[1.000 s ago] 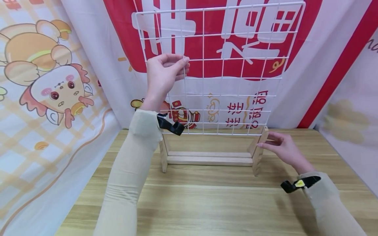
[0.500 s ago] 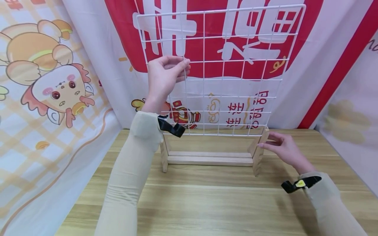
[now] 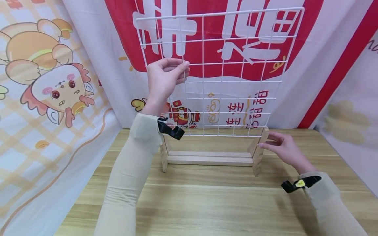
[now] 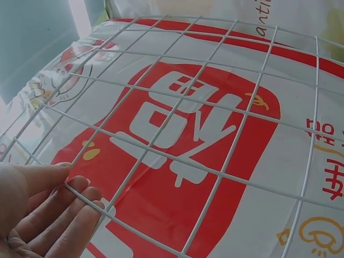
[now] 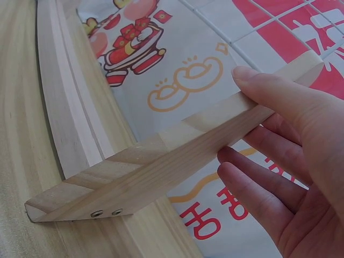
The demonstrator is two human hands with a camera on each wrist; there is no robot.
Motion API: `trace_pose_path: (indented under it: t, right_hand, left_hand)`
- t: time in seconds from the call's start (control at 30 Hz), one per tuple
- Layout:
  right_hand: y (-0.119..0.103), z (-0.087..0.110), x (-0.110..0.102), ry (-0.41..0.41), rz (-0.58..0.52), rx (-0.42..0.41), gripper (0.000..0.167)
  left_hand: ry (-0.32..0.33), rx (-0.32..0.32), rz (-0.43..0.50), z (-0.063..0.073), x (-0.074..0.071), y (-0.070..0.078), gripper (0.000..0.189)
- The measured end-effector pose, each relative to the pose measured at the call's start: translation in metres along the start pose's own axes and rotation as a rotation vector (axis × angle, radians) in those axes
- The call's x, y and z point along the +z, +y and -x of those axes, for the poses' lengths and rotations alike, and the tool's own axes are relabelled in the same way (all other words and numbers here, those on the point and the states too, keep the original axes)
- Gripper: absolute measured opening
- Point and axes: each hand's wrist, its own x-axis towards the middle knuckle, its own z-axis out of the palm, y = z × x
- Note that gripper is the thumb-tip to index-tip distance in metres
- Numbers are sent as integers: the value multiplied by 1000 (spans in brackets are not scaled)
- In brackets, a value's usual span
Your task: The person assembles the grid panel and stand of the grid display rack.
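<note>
A white wire grid panel stands upright over a light wooden stand, its lower edge level with the tops of the two side legs. My left hand pinches one of the grid's wires left of centre. In the left wrist view, the thumb and fingers of that hand meet around the wires. Low on the right, my right hand holds the stand's right leg. The right wrist view shows its thumb on the front edge of this slanted leg, fingers behind, two screw heads near the foot.
The stand rests on a wood-grain table. Right behind the grid hangs a white cloth with a large red print. A cloth with a cartoon animal closes the left side, and another pale cloth the right.
The grid panel and my left hand on it have come down slightly in the head view. My right hand and the wooden stand have stayed in place.
</note>
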Motion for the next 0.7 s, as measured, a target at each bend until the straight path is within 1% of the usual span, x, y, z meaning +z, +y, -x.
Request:
trace_pose_path:
  t: [0.17,0.4,0.7]
  right_hand:
    - [-1,0,0,2,-16,-2,55]
    - [-1,0,0,-3,-11,10,58]
    - [1,1,1,-6,-22,4,56]
  left_hand:
    - [1,6,2,1,-1,-3,32]
    - [-8,3,31,6,0,-7,31]
    - [-8,53,23,10,0,-18,28]
